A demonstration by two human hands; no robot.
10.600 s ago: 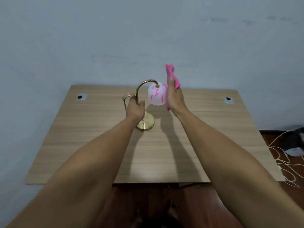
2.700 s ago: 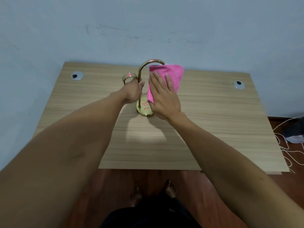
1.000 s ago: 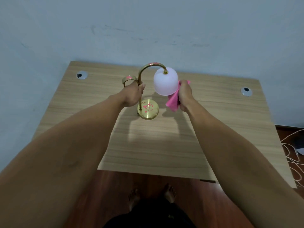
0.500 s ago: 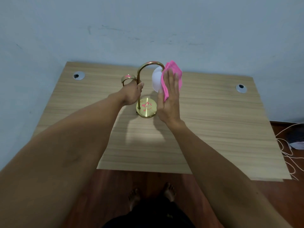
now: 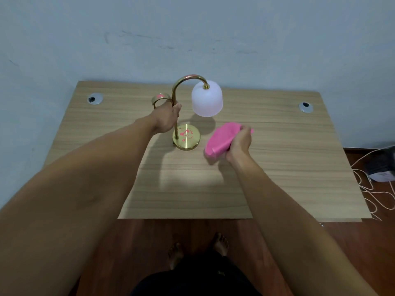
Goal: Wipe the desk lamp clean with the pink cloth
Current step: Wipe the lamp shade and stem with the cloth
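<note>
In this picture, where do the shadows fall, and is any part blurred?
Head view: the lamp shade casts a soft shadow on the desk behind the gold base; the pink cloth in the right hand is slightly motion-blurred; edges bend from the wide lens.

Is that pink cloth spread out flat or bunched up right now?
Bunched up. The pink cloth is gathered into a rounded wad in the right hand, just right of the lamp's brass base, not laid flat.

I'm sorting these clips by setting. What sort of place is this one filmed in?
Probably a plain room at home or a small office: a wooden desk with cable grommets stands against a bare painted wall, on a reddish wood floor, with loose cables at the right.
</note>
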